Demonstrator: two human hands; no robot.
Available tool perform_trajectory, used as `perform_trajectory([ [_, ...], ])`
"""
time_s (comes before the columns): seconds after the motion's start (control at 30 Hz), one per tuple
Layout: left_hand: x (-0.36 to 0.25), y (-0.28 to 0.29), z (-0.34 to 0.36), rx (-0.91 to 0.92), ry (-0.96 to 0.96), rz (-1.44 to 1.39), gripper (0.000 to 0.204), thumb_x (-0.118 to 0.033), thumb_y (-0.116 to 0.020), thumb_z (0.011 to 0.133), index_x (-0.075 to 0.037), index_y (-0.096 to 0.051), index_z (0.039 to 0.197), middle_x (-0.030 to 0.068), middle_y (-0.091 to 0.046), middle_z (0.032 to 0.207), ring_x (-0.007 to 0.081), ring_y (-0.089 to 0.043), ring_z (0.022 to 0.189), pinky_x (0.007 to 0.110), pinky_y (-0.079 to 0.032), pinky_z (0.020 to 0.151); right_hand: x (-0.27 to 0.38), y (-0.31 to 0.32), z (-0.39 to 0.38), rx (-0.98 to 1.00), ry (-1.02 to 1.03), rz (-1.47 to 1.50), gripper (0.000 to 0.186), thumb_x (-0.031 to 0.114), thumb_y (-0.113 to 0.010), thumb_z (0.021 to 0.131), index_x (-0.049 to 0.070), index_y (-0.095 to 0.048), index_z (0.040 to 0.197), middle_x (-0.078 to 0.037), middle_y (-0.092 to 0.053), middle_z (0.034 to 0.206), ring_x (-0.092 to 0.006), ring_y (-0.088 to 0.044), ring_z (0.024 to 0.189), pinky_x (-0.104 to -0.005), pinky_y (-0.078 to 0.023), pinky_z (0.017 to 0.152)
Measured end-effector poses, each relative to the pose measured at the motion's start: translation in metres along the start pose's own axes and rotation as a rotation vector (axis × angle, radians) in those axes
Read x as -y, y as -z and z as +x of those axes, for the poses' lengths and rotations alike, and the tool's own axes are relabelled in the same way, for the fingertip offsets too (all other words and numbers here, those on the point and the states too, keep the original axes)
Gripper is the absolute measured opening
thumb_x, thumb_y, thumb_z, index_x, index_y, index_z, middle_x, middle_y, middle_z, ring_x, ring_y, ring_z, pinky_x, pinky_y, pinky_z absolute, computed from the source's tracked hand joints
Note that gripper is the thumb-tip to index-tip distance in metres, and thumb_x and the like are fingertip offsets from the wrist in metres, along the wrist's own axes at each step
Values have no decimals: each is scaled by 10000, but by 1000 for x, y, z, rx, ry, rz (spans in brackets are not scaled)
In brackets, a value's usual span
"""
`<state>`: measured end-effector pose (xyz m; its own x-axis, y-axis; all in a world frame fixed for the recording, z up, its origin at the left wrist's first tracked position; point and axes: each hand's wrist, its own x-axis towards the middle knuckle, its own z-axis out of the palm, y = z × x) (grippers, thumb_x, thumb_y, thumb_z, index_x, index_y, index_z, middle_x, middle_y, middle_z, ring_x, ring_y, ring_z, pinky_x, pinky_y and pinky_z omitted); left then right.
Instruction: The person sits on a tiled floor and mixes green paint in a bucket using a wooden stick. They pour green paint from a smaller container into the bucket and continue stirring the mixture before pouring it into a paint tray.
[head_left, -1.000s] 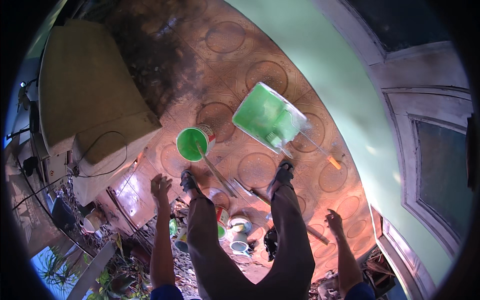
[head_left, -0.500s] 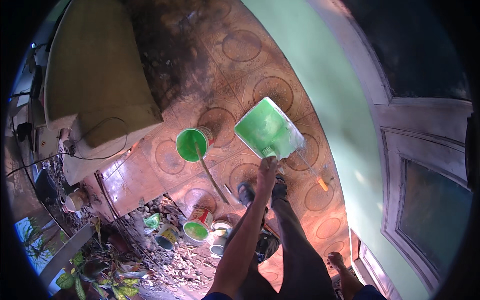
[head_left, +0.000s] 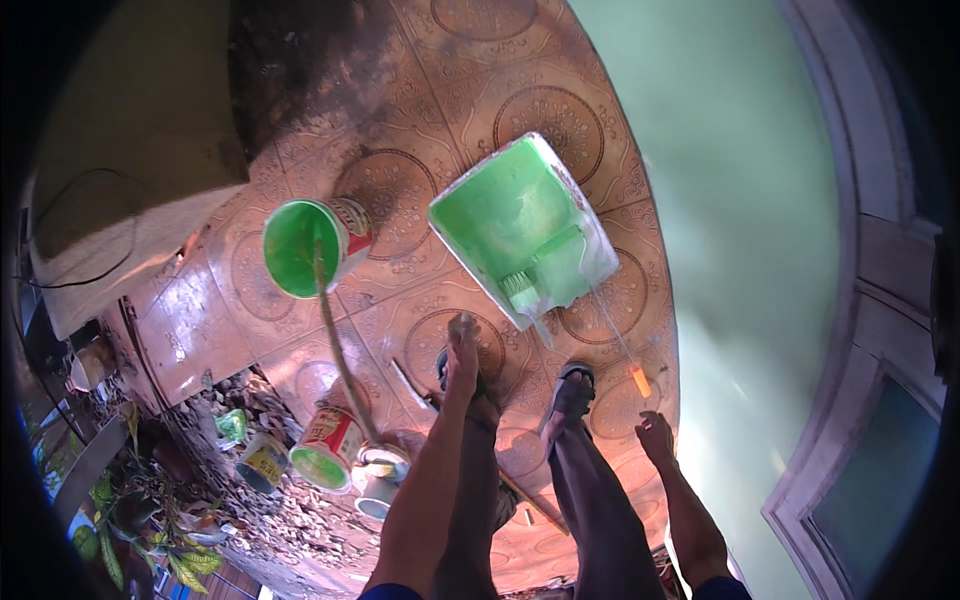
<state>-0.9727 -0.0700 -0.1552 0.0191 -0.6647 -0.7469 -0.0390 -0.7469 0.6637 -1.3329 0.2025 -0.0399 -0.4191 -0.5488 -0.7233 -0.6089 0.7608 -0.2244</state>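
A square paint tray (head_left: 480, 170), coated in green paint, sits on the tiled floor ahead of my feet. A paint brush (head_left: 520, 292) lies inside at its near corner, bristles smeared green. Beside it rests a paint roller, its green head in the tray and its orange handle (head_left: 640, 380) sticking out past the edge. My left hand (head_left: 462, 352) hangs empty above my left foot, fingers stretched out, apart from the brush. My right hand (head_left: 655, 438) is just below the end of the orange handle, fingers apart, holding nothing.
Left of the tray stands a bucket (head_left: 350, 240) of green paint with a stick (head_left: 335, 345) leaning out. Nearer are a red-and-white bucket (head_left: 332, 435), smaller cans (head_left: 263, 462) and leafy plants (head_left: 110, 520). A pale green wall (head_left: 740, 250) rises on the right.
My left hand has let go of the brush, left it in the tray and drawn back to the left. My right hand has come forward toward the orange handle. The view has shifted.
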Motion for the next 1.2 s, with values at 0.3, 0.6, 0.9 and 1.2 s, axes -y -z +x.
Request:
perform_trajectory([
  [0.3, 28, -60, 106, -136, 34, -278, 762, -663, -444, 962, -32, -439, 1390, 136, -549, 1281, 236, -564, 1122, 390, -453, 956, -40, -46, 122, -160, 29, -342, 572, 143, -783, 781, 68, -488, 1266, -198, -521, 1218, -417, -566, 1100, -528, -467, 855],
  [0.6, 28, -72, 127, -89, 21, -380, 874, -722, -423, 938, -19, -384, 1457, 150, -501, 1384, 261, -525, 1218, 400, -461, 978, -58, -79, 155, -154, 104, -358, 261, 116, -717, 834, 65, -568, 1042, -160, -522, 1101, -390, -584, 988, -505, -460, 763],
  [0.9, 26, -79, 133, -184, -67, -505, 873, -712, -406, 951, -7, -379, 1465, 155, -495, 1387, 277, -511, 1228, 406, -440, 1014, -39, -30, 67, -115, 59, 171, 122, 132, -605, 943, 26, -573, 994, -127, -562, 728, -260, -577, 664, -371, -443, 590],
  [1.2, 28, -70, 144, -242, -97, -440, 796, -703, -408, 958, 5, -533, 1300, 111, -621, 1116, 211, -589, 994, 362, -496, 850, 10, 33, -6, -103, 84, 145, 76, 55, -612, 919, -6, -657, 913, -137, -551, 738, -245, -556, 641, -356, -426, 597],
])
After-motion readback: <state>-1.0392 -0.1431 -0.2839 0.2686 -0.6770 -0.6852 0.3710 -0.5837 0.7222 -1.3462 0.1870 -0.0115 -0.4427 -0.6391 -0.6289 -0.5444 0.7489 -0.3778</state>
